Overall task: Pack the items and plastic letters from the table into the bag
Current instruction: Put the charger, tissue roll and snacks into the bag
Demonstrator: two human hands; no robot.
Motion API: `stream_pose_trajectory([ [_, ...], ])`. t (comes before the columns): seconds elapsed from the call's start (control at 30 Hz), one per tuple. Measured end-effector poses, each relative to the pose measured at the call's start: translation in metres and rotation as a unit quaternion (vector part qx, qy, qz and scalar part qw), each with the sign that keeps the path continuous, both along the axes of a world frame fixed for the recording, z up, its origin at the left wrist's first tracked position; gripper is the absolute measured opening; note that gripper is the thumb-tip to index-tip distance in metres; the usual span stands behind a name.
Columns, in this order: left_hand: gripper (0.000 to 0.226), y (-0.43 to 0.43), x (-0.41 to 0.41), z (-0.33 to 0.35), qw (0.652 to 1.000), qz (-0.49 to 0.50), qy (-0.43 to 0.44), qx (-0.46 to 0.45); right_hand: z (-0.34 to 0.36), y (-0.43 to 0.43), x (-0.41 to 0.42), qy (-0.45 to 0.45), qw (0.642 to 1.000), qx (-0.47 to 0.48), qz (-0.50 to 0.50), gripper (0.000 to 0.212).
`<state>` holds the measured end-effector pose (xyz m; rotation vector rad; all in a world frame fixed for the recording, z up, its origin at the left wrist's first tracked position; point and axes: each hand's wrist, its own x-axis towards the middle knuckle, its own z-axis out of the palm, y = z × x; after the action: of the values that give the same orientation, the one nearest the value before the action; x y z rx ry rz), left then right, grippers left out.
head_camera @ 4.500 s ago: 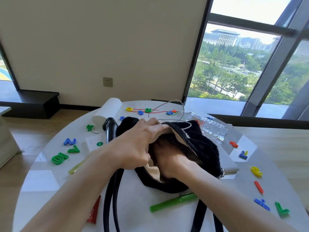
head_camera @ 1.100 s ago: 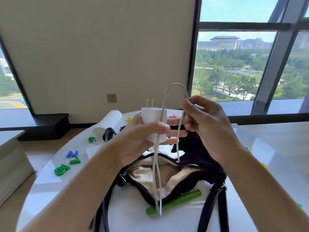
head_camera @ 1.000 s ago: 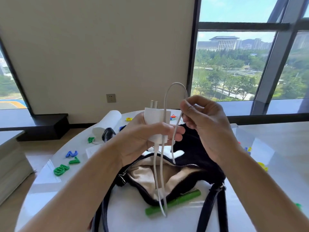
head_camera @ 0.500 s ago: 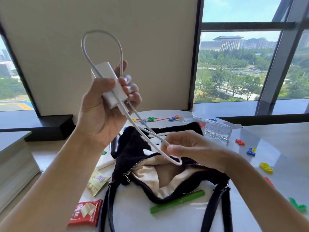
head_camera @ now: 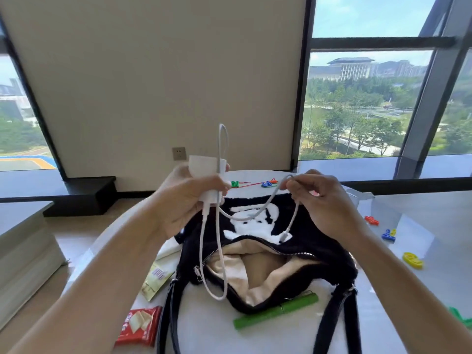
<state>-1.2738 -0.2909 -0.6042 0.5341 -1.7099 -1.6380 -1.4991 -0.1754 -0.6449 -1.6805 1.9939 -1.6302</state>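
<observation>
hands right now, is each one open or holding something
Left hand: closed, holding the white charger.
Right hand: closed, fingers pinching the charger's cable.

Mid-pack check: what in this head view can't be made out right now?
- Bag contents: head view, the lining folds hide whatever is inside.
- Green letter: head view, cut off by the right edge.
- Green sachet: head view, print too blurred to read.
- Stringed letters: head view, small, some behind the left hand gripping the charger; the right hand pinches the cable beside them.
</observation>
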Motion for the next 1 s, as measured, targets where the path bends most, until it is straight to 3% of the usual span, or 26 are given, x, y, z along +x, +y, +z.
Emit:
stream_pose_trajectory([
  [0.1, 0.035, 0.008, -0.014, -0.010, 0.999, -0.020, -0.017, -0.020, 0.014, 0.000, 0.015, -0.024, 0.999, -0.020, 0.045, 0.023],
  [0.2, 0.041, 0.017, -0.027, -0.017, 0.998, -0.051, -0.020, -0.041, 0.018, -0.001, 0.028, -0.082, 0.986, -0.054, 0.135, 0.027],
  [0.37, 0.046, 0.036, -0.040, -0.021, 0.993, -0.104, -0.031, -0.047, 0.015, -0.007, 0.036, -0.169, 0.972, -0.092, 0.135, 0.025],
  [0.5, 0.027, 0.037, -0.043, -0.016, 0.995, -0.059, -0.042, -0.070, 0.021, 0.002, 0.032, -0.153, 0.977, -0.072, 0.132, 0.013],
  [0.57, 0.014, 0.037, -0.042, -0.014, 0.997, -0.051, -0.021, -0.057, 0.025, 0.010, 0.028, -0.200, 0.968, -0.048, 0.146, 0.029],
  [0.63, 0.013, 0.036, -0.043, -0.012, 0.999, -0.037, 0.020, -0.032, 0.029, 0.014, 0.022, -0.321, 0.934, -0.057, 0.145, 0.040],
  [0.73, 0.024, 0.034, -0.045, -0.008, 0.997, -0.025, 0.073, 0.006, 0.032, 0.017, 0.018, -0.491, 0.843, -0.070, 0.207, 0.046],
  [0.8, 0.020, 0.037, -0.048, -0.007, 0.996, -0.031, 0.083, -0.002, 0.034, 0.019, 0.025, -0.467, 0.836, -0.016, 0.288, 0.069],
  [0.87, 0.016, 0.042, -0.051, -0.007, 0.995, -0.039, 0.094, -0.016, 0.034, 0.018, 0.036, -0.375, 0.865, 0.041, 0.331, 0.080],
  [1.0, 0.018, 0.053, -0.057, -0.006, 0.992, -0.063, 0.108, -0.008, 0.023, 0.009, 0.056, -0.194, 0.937, 0.057, 0.285, 0.051],
])
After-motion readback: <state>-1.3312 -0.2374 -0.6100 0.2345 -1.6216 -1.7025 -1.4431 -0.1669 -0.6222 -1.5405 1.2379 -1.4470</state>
